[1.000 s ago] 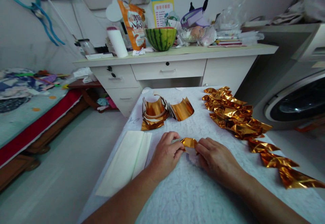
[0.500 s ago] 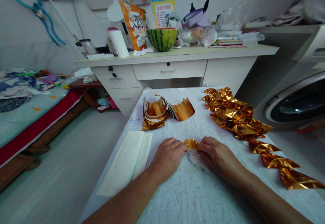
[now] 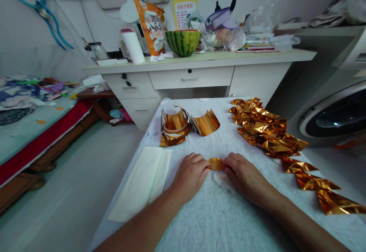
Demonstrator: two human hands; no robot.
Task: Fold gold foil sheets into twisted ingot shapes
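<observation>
Between my two hands is a small piece of gold foil paper [image 3: 216,164], drawn narrow across the gap. My left hand [image 3: 192,174] is closed on its left end, fingers pinched together. The right end is pinched by my right hand [image 3: 243,175], whose fingertips are partly hidden behind the knuckles. Beyond my hands lie curled stacks of gold foil sheets [image 3: 175,122] and a separate curved bundle [image 3: 207,123]. To the right, a heap of folded gold foil pieces [image 3: 261,128] trails toward me in a row.
A folded white paper sheet [image 3: 141,183] lies left of my left forearm on the cloth-covered table [image 3: 211,221]. Behind stands a white desk [image 3: 194,67] bearing a half watermelon [image 3: 182,42] and an orange snack bag [image 3: 151,29]. A washing machine [image 3: 337,103] is at right.
The foil between my hands looks flatter and narrower, its upper edge less peaked. Both hands keep their pinch and have barely shifted.
</observation>
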